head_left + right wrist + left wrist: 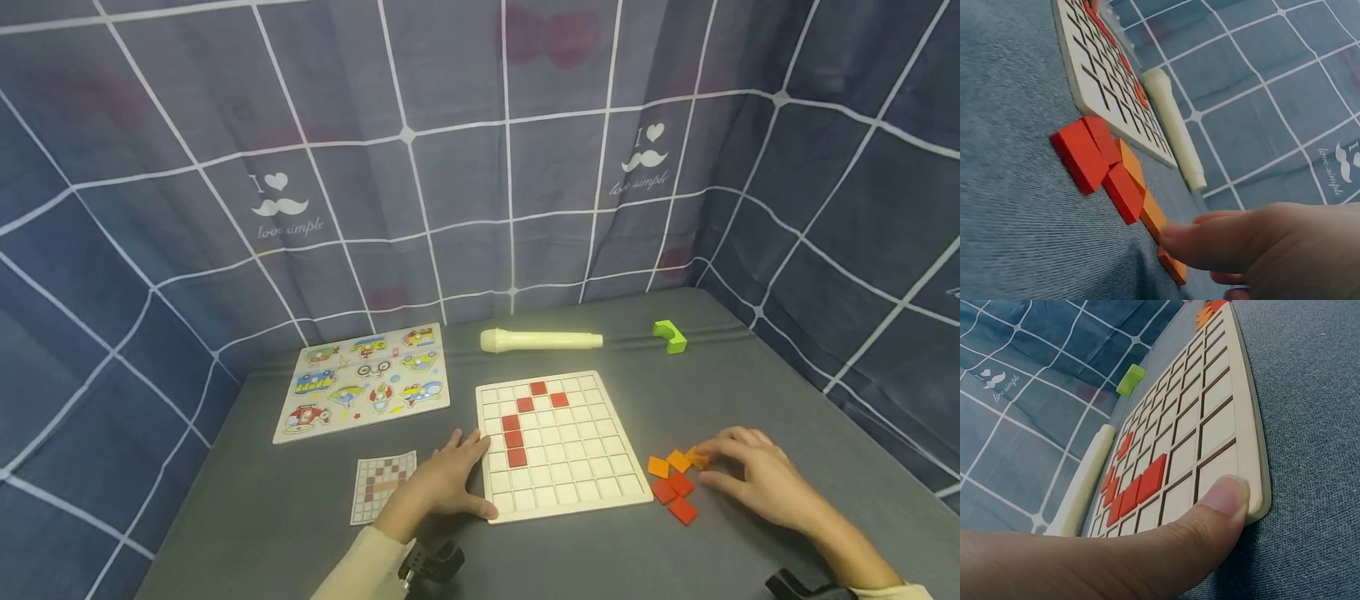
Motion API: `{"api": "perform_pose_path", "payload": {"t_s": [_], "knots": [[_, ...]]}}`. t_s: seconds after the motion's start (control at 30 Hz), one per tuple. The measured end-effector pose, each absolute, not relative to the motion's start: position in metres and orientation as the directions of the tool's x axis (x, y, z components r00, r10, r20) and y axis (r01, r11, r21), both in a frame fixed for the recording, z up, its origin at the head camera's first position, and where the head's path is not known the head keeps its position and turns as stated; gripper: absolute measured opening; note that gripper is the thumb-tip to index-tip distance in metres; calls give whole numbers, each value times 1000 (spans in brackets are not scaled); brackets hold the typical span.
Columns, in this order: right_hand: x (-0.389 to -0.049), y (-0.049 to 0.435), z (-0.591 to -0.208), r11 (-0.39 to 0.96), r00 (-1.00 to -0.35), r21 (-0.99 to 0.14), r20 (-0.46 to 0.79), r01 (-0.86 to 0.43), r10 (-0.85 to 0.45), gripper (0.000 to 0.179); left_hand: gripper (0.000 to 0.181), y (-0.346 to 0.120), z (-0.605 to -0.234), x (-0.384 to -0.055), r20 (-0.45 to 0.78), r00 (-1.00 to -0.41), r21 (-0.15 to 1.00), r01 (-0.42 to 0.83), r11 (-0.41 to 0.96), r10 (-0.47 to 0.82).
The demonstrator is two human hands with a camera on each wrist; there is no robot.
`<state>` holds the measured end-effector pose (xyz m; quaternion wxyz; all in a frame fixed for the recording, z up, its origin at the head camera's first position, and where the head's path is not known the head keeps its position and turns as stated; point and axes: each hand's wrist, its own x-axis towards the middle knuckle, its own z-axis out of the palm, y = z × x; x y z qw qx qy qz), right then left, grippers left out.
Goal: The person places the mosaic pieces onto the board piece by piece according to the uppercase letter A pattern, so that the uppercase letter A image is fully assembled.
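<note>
The left hand [447, 477] lay splayed against the gridded board [562, 473]; the right hand [759, 477], fingers loose, reached orange tiles [678, 461].

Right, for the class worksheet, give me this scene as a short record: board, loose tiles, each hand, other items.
Board: wooden grid board, six red tiles in its cells
Loose: three orange tiles, three loose red tiles, beside the near right corner
Left hand: thumb on the board's near left corner
Right hand: at the rightmost orange tile, grip unclear
Left side: pattern card, picture puzzle
Farther back: microphone-shaped object, green block
</note>
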<state>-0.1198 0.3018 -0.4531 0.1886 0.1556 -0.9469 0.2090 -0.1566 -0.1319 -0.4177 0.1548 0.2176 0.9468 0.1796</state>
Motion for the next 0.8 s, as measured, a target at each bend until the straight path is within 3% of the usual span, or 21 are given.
{"api": "perform_pose_path", "payload": {"t_s": [0.23,0.5,0.67,0.8], "knots": [[-112,300,-462,848,-836,-275,460,-453,-298,35,107,-132,-418,-158,-222,-862,410,342,846,456],[-104,297,-469,864,-828,-228,470,-449,-307,32,106,-130,-417,-156,-224,-856,409,351,843,465],[-96,290,-469,827,-776,-212,521,-521,-356,38,106,-130,-419,-156,-219,-855,408,357,840,469],[-94,285,-470,830,-738,-127,543,-543,-400,34,106,-132,-420,-155,-206,-853,411,369,834,479]]}}
